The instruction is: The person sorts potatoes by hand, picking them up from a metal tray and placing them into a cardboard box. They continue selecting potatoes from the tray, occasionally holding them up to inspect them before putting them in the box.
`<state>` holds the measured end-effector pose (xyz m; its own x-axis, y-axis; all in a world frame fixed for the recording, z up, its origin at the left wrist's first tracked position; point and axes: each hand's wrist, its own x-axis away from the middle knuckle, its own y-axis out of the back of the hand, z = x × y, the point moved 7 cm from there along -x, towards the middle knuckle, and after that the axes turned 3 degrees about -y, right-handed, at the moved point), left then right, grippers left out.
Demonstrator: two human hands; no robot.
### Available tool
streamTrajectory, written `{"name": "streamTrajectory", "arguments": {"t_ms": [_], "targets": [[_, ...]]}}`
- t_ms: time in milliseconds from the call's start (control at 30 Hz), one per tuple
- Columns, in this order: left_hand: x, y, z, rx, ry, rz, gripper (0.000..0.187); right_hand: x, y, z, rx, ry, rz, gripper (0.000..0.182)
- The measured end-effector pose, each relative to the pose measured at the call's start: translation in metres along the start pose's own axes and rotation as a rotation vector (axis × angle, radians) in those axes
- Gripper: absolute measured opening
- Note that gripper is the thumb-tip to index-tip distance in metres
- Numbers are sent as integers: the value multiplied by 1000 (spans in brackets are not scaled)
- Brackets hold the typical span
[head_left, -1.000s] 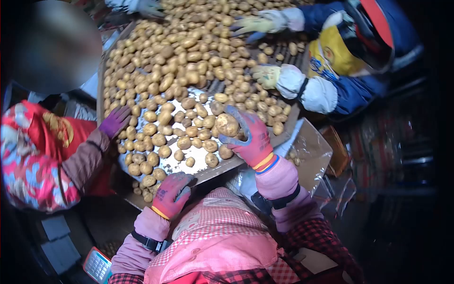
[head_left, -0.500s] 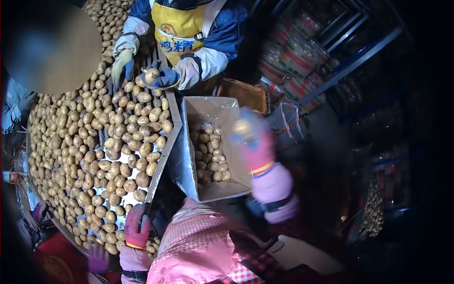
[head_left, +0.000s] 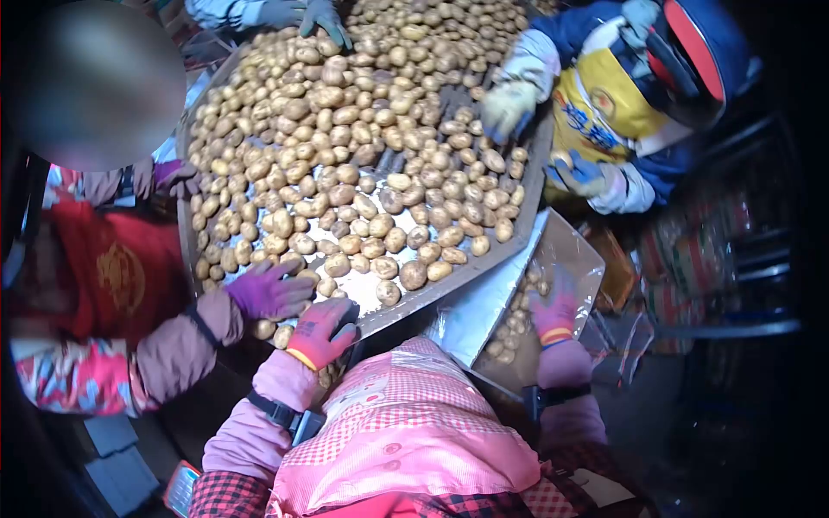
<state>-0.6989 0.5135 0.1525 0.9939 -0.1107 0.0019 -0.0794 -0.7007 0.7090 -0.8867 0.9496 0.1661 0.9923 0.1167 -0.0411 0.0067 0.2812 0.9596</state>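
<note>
My left hand (head_left: pixel 323 331), in a pink glove, rests at the near rim of the sorting table (head_left: pixel 406 304) beside many potatoes (head_left: pixel 414 274). Its fingers are spread and I see nothing held. My right hand (head_left: pixel 555 306), also gloved in pink, is lowered into a plastic-lined cardboard box (head_left: pixel 581 250) at the table's right. Boxed potatoes (head_left: pixel 508 337) lie just left of that hand. Its fingers are blurred, so I cannot tell their shape or whether they hold something.
A co-worker's purple-gloved hand (head_left: pixel 269 289) reaches in close to my left hand. Another person in a yellow apron (head_left: pixel 604 95) works across the right corner. Blue-gray gloved hands (head_left: pixel 324 19) are at the far edge. A brown box (head_left: pixel 611 268) stands at right.
The view has swung left. My right hand has gone from beside the box's right wall to inside the box. A purple-gloved co-worker's hand now lies on the potatoes near my left hand.
</note>
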Motion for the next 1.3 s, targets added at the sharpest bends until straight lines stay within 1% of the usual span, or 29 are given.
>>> {"name": "streamTrajectory", "arguments": {"t_ms": [33, 100, 133, 200, 233, 300, 333, 367, 433, 500, 533, 567, 633, 700, 767, 800, 833, 900, 933, 1000, 1033, 1100, 1133, 1167, 1200, 1233, 1267, 1300], "targets": [[5, 8, -4, 8, 20, -18, 50, -17, -10, 43, -34, 147, 73, 86], [19, 20, -15, 126, 59, -57, 46, -31, -23, 106, 66, 266, 54, 85], [28, 22, -17, 147, 93, -100, 41, -43, -33, 125, 68, 296, 63, 85], [48, 20, -17, 169, 139, -142, 40, -75, -60, 140, -61, 81, 46, 83], [57, 20, -15, 184, 161, -162, 39, -88, -75, 153, -67, 121, 59, 83], [74, 28, -18, 151, 209, -211, 37, -115, -88, 178, -137, 200, -55, 77], [82, 34, -19, 156, 252, -242, 37, -141, -105, 175, -747, -40, 222, 69], [89, 37, -19, 164, 292, -270, 37, -151, -108, 191, -903, -61, 239, 64], [102, 32, -11, 201, 327, -299, 37, -150, -88, 248, -983, 295, 12, 62], [108, 39, -16, 158, 358, -343, 37, -120, -79, 308, -259, 784, -106, 64], [111, 41, -19, 161, 365, -354, 37, -116, -88, 322, -50, 952, 20, 61], [114, 44, -22, 160, 391, -368, 37, -124, -88, 328, -49, 964, 19, 61], [122, 47, -25, 160, 450, -394, 37, -156, -97, 336, 168, 762, 36, 48], [135, 42, -23, 154, 504, -422, 38, -174, -83, 342, 93, 679, -475, 28], [141, 41, -22, 130, 553, -446, 40, -175, -98, 394, -73, 898, 5, 29], [142, 38, -22, 171, 580, -433, 40, -159, -106, 422, -138, 1102, 89, 34], [142, 36, -22, 210, 607, -421, 41, -146, -117, 440, -161, 1241, 146, 35], [142, 35, -23, 171, 615, -411, 42, -150, -163, 465, -2, 1301, 120, 32], [143, 35, -23, 135, 617, -398, 42, -149, -158, 483, -8, 1309, 120, 32], [144, 41, -20, 119, 618, -422, 43, -150, -175, 498, 609, 1115, 494, 35], [145, 41, -21, 110, 610, -444, 43, -148, -176, 505, 608, 1122, 497, 35], [147, 38, -22, 106, 621, -446, 41, -151, -182, 502, 777, 971, 611, 33], [149, 38, -23, 101, 629, -446, 40, -143, -189, 502, 823, 1067, 565, 33], [152, 40, -24, 96, 636, -447, 40, -144, -210, 498, 817, 1073, 566, 33], [154, 43, -26, 118, 638, -469, 39, -157, -236, 488, 759, 943, 534, 34], [155, 45, -28, 142, 638, -494, 39, -166, -246, 480, 704, 811, 500, 35], [158, 47, -28, 151, 638, -483, 39, -153, -214, 486, 723, 837, 596, 35], [161, 45, -28, 150, 633, -485, 39, -148, -184, 483, 723, 835, 591, 35]]}}
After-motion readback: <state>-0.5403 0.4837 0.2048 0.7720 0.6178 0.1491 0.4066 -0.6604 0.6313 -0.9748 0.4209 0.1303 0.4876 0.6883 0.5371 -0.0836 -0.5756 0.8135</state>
